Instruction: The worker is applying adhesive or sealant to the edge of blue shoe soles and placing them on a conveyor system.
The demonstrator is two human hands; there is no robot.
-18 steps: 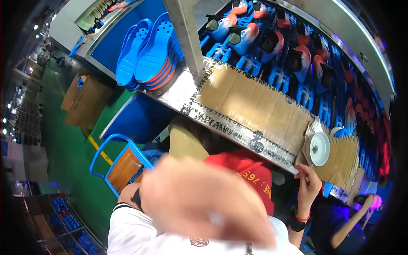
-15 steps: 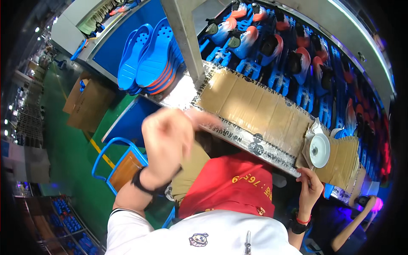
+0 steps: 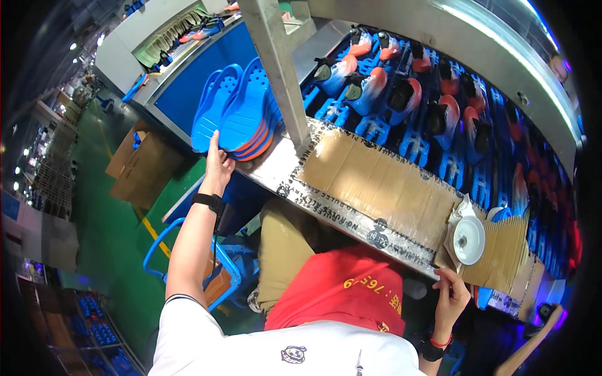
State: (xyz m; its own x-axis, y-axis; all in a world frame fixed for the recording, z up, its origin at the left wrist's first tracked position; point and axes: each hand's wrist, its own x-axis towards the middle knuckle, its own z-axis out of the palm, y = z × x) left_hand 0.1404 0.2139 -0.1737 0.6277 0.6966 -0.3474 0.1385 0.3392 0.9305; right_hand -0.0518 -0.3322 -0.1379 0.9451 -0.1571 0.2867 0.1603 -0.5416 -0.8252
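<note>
Green flooring [image 3: 113, 269] extends along the left side of the work area. Slanted shoe rack [image 3: 407, 106]: located behind the bench, bearing rows of orange, white and blue shoes above blue supports. Bench [image 3: 326, 207]: runs diagonally across the centre, its top wrapped in printed film. Metal post [image 3: 276, 69]: rises at the back edge of the bench. Cardboard sheet [image 3: 376, 178]: lies flat on the film. Blue-framed chair [image 3: 232, 276]: positioned below the bench's left end. Blue soles [image 3: 244, 113]: stacked side by side on the bench's left end, left of the post, with orange layers visible in the right-hand stack. Left hand [image 3: 218, 168]: at the near ends of the soles, one finger extended over them; whether the fingers are clamped cannot be told. Right hand [image 3: 453, 294]: near the front edge of the bench, fingers bent, foremost fingertips apart. White dish [image 3: 469, 240]: near the right hand, beside folded cardboard [image 3: 501, 247].
</note>
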